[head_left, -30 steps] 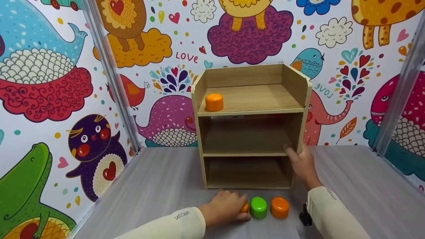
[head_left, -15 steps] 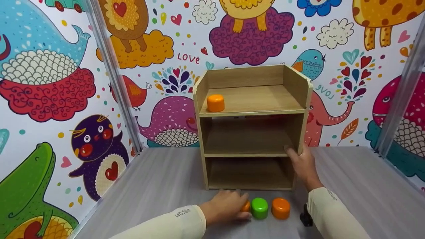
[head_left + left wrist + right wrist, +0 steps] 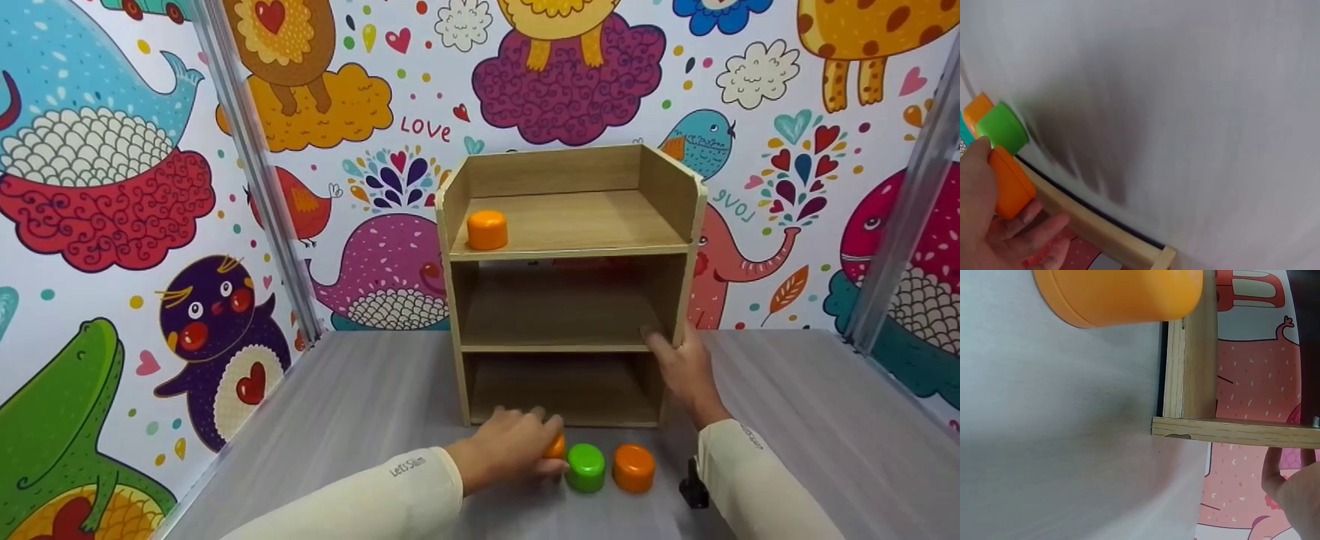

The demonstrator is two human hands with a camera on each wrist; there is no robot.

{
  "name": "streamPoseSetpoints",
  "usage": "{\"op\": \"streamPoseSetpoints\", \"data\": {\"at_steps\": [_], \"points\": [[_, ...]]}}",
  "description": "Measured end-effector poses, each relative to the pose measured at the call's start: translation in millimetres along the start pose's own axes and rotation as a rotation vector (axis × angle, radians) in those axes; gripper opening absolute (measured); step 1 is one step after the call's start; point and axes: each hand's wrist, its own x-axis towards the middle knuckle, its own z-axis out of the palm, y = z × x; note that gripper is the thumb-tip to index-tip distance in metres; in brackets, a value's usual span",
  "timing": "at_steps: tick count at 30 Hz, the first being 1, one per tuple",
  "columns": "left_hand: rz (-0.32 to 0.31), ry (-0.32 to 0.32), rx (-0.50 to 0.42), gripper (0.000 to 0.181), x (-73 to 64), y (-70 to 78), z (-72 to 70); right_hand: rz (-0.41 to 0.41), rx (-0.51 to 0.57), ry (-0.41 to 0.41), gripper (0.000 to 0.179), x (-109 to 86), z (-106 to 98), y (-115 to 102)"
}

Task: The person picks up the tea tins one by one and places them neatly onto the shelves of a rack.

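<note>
My left hand (image 3: 510, 450) pinches an orange rounded cylinder (image 3: 1012, 183) between thumb and fingers, just in front of the shelf's bottom edge. In the left wrist view it appears lifted off the table. A green rounded cylinder (image 3: 585, 467) stands directly to its right, and another orange cylinder (image 3: 634, 469) stands beyond that. My right hand (image 3: 684, 371) grips the right side panel of the wooden shelf unit (image 3: 570, 349), thumb on the inner side near the middle board. Its other fingers are mostly behind the panel in the head view.
One more orange cylinder (image 3: 487, 230) sits at the front left of the shelf's top board. The two lower compartments are bounded by side panels and boards. Patterned walls enclose the grey table (image 3: 360, 390). A small black object (image 3: 694, 487) is beside the right sleeve.
My left hand has risen slightly toward the shelf, with the orange cylinder in its grasp. My right hand keeps its hold on the side panel.
</note>
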Motion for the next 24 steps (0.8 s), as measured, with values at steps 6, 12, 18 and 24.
{"op": "streamPoseSetpoints", "data": {"at_steps": [6,12,18,24], "points": [[0.018,0.075,0.034,0.048,-1.1,-4.6,-16.5,0.013,0.001,-0.028,0.077,-0.6,-1,-2],[-0.004,0.155,0.051,0.053,-4.3,-13.4,-38.6,-0.01,-0.013,-0.031,0.076,-1.1,-2,-1],[-0.014,0.184,0.024,0.052,-7.6,-20.5,-53.5,-0.022,-0.052,-0.014,0.077,-1.1,-2,-3],[-0.037,0.199,0.007,0.053,-10.9,-26.1,-58.6,-0.068,-0.107,0.007,0.076,1.3,-2,-6]]}}
